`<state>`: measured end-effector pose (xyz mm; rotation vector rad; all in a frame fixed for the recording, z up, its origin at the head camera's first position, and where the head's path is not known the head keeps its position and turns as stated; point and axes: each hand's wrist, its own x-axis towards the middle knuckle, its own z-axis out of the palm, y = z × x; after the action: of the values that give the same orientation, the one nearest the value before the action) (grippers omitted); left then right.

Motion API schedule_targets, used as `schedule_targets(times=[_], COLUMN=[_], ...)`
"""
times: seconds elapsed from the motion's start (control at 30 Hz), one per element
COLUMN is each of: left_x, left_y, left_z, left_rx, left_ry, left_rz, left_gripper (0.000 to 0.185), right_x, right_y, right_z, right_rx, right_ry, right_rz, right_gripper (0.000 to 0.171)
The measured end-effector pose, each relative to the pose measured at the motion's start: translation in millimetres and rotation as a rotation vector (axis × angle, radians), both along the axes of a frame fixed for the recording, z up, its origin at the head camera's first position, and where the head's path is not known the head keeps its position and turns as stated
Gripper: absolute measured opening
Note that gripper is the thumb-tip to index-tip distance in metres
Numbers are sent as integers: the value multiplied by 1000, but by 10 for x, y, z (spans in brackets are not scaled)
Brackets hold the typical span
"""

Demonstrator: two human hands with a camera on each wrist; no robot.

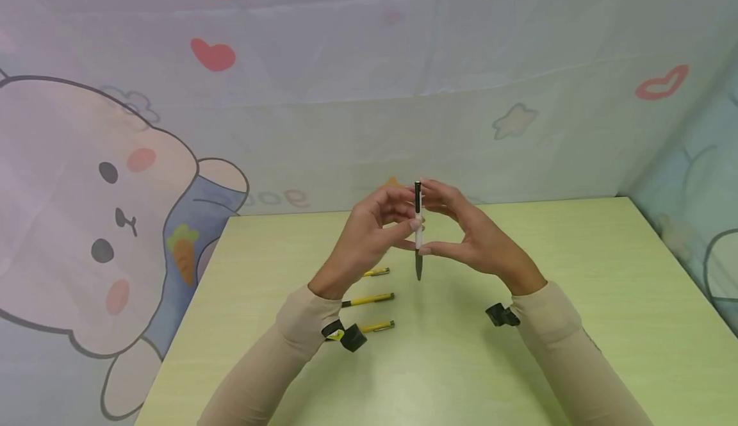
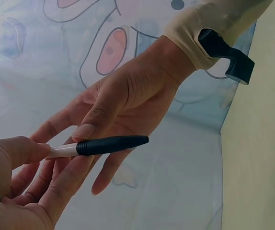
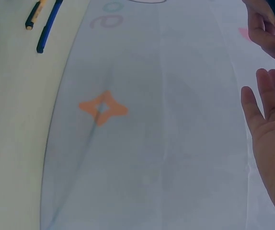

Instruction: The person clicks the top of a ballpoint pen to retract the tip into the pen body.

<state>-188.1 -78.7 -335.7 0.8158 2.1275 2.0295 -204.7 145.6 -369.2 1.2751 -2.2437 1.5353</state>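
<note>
Head view: pen held upright between both hands

Head view shows the left hand (image 1: 369,234) and right hand (image 1: 467,234) pinching a pen (image 1: 418,230) above the table (image 1: 576,298); its cap looks still on. Three yellow pens (image 1: 369,299) lie near the left sleeve.

Left wrist view: fingertips clamp the barrel.

Right wrist view: the right palm looks open, fingers mostly cropped.

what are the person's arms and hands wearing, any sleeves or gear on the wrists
Both arms are covered by long, close-fitting beige sleeves that end at the wrists. The left hand and right hand are bare, with no gloves or rings visible. A small black camera mount is strapped at each wrist: the left one shows a bit of yellow beside it, the right one is plain black.
</note>
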Motion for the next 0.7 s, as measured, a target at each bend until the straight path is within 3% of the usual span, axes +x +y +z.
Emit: schedule_targets(times=[0.3, 0.7], left_x=[-17, -18], left_y=[17, -45], left_z=[1, -44], left_rx=[-23, 11], left_ry=[5, -66], left_rz=[5, -13], left_gripper=[27, 32], right_x=[1, 16], right_y=[19, 79], right_z=[5, -25], right_rx=[-9, -66], right_ry=[18, -32], right_rz=[-1, -5], right_gripper=[100, 91])
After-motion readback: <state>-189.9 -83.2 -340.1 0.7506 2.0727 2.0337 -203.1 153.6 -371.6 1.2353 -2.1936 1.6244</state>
